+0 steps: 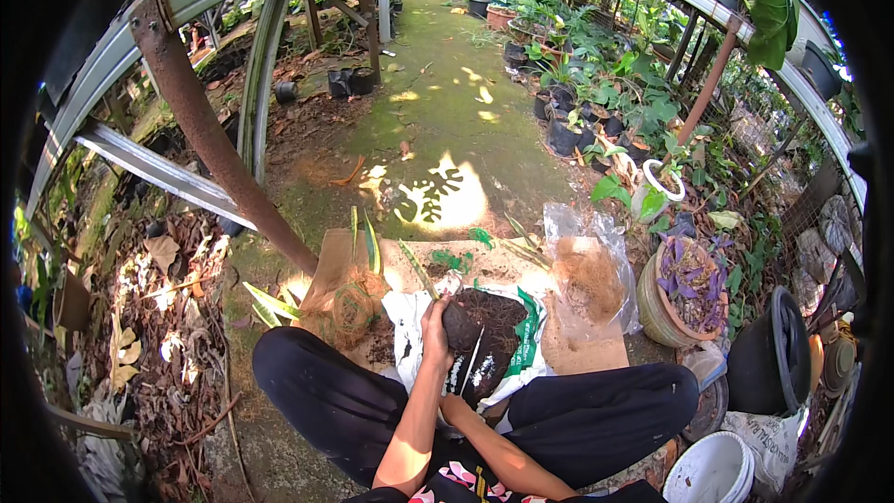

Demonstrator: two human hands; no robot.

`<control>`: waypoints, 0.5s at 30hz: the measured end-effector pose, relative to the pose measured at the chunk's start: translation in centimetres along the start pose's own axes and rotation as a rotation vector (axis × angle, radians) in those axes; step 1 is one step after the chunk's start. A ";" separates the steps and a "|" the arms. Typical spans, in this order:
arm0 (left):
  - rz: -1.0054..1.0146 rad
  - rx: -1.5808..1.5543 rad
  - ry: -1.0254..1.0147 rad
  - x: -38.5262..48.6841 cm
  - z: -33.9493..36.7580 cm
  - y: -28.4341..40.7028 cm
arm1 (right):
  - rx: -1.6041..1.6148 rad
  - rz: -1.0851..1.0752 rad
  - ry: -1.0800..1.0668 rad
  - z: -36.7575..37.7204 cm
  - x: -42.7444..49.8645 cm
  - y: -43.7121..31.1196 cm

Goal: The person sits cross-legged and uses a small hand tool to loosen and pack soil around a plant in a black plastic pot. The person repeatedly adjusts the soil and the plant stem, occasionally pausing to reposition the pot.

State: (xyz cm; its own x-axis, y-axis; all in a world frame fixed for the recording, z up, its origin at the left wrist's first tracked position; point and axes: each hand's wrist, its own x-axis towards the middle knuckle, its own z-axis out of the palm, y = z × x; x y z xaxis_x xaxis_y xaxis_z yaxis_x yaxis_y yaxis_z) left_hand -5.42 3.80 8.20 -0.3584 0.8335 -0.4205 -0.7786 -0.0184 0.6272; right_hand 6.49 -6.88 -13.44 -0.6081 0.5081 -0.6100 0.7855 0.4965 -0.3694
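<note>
My left hand (434, 327) is closed around a dark ball of soil (461, 327) with a variegated snake plant leaf (417, 267) rising from it. Low between my knees is my right hand (454, 408), partly hidden by the left forearm; a thin pale strand (473, 361) runs from it up along the soil ball. Beneath both lies an opened white and green plastic soil bag (525, 349) with dark soil (499, 307) on it. Brown coconut fibre with green netting (353, 311) lies to the left, and a clear plastic bag of fibre (590, 279) to the right.
Flattened cardboard (587, 353) lies under the things. Snake plant cuttings (269, 304) rest at its left. At right stand a clay pot with purple leaves (688, 290), a black bucket (765, 356) and white tubs (709, 471). A rusty post (216, 133) leans at left; potted plants line the mossy path (433, 112).
</note>
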 end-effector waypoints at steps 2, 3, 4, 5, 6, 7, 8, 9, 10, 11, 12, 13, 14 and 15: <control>0.001 -0.009 0.000 0.2 -0.3 -0.3 | -0.011 -0.015 0.007 0.1 0.6 0.3; 0.001 -0.021 -0.002 0.4 -0.4 -0.4 | -0.027 -0.043 -0.061 -0.6 0.8 0.6; -0.008 -0.025 0.012 0.5 -0.6 -0.6 | -0.043 -0.071 -0.129 -1.7 0.8 0.7; -0.021 -0.060 -0.006 0.6 -0.8 -0.8 | -0.059 -0.099 -0.198 -3.1 0.4 0.6; -0.043 -0.085 -0.009 0.8 -0.9 -1.0 | 0.038 -0.059 -0.166 -4.8 -0.3 0.4; -0.070 -0.098 0.004 0.9 -1.1 -1.1 | 0.135 -0.022 -0.135 -7.2 -1.1 0.3; -0.078 -0.107 -0.010 1.0 -1.4 -1.1 | 0.472 0.015 -0.265 -10.1 -2.1 0.8; -0.095 -0.101 -0.012 1.2 -1.5 -1.1 | 0.552 0.038 -0.199 -12.6 -3.3 0.8; -0.132 -0.074 0.022 1.3 -1.7 -1.2 | 0.542 -0.004 -0.074 -15.0 -4.3 0.6; -0.124 -0.095 0.004 1.4 -1.8 -1.4 | 0.618 0.004 -0.013 -17.3 -5.2 0.6; -0.136 -0.094 0.025 1.4 -2.0 -1.6 | 0.602 -0.014 0.058 -19.5 -6.2 0.9; -0.140 -0.093 0.037 1.5 -2.1 -1.8 | 0.664 0.007 0.178 -21.1 -7.3 1.0; -0.138 -0.055 0.049 1.6 -2.3 -2.1 | 0.494 0.041 0.373 -22.5 -8.0 1.0; -0.125 -0.015 0.051 1.8 -2.6 -2.3 | 0.420 0.000 0.531 -23.6 -9.0 1.1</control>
State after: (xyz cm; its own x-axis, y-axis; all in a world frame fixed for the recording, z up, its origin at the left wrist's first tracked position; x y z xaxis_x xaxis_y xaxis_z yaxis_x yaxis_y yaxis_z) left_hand -5.60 3.97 4.29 -0.2832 0.8008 -0.5277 -0.8266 0.0752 0.5577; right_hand 10.08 5.67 8.21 -0.4975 0.8385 -0.2224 0.6984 0.2350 -0.6761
